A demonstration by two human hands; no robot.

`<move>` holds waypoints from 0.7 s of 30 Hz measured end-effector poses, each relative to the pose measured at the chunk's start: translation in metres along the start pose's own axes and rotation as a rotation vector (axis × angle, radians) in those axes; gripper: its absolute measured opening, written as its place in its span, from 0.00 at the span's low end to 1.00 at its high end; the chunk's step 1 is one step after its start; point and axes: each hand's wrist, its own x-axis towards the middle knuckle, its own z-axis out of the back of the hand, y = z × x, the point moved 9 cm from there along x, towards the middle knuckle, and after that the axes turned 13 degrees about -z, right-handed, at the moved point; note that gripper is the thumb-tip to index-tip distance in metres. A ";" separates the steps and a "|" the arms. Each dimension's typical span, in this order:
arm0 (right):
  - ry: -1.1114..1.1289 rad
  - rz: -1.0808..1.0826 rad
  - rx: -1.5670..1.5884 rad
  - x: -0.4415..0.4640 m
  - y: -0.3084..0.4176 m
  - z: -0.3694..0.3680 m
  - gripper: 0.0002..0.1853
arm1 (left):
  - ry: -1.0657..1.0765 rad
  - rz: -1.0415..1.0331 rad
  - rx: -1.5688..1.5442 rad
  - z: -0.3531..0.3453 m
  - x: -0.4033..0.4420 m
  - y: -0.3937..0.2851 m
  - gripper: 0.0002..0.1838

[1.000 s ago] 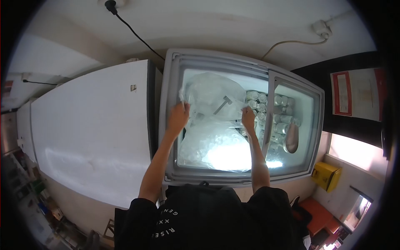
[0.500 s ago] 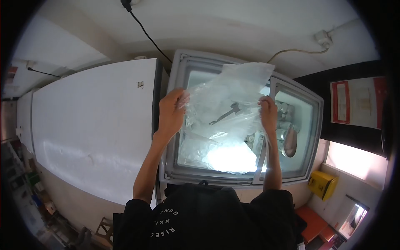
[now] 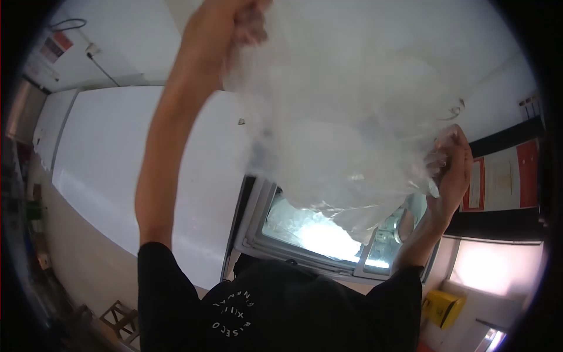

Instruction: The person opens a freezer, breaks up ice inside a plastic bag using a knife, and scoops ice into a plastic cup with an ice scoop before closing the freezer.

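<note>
A large clear plastic bag (image 3: pixel 346 111) is stretched out in front of me, blurred by motion. My left hand (image 3: pixel 246 26), up at the top edge of the view, grips its left side with curled fingers. Lower down on the right, my right hand (image 3: pixel 450 164) has its fingers closed on the bag's other side. Behind and below the plastic stands a display freezer (image 3: pixel 258 234) with a glass top; the bag covers most of it. Bright light reflects near its front edge, and whatever lies inside is mostly hidden.
A long white chest freezer (image 3: pixel 135 152) stands to the left. A yellow box (image 3: pixel 444 309) is at the lower right. Red and white panels (image 3: pixel 498 182) hang on the right. A wooden stool (image 3: pixel 120 317) sits on the floor at lower left.
Both hands have moved up and apart, the left one highest, spreading the bag wider. The bag has risen from just over the freezer's glass and now looks larger and closer.
</note>
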 end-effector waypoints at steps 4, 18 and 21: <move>0.735 0.057 0.050 -0.053 0.032 -0.064 0.13 | -0.101 -0.043 0.260 0.046 0.018 -0.061 0.14; 1.426 -0.317 -0.007 -0.283 -0.063 -0.184 0.08 | -0.101 0.060 0.429 0.213 -0.042 -0.078 0.15; 1.489 -0.305 -0.054 -0.297 -0.075 -0.180 0.08 | -0.179 0.042 0.698 0.233 -0.067 -0.097 0.16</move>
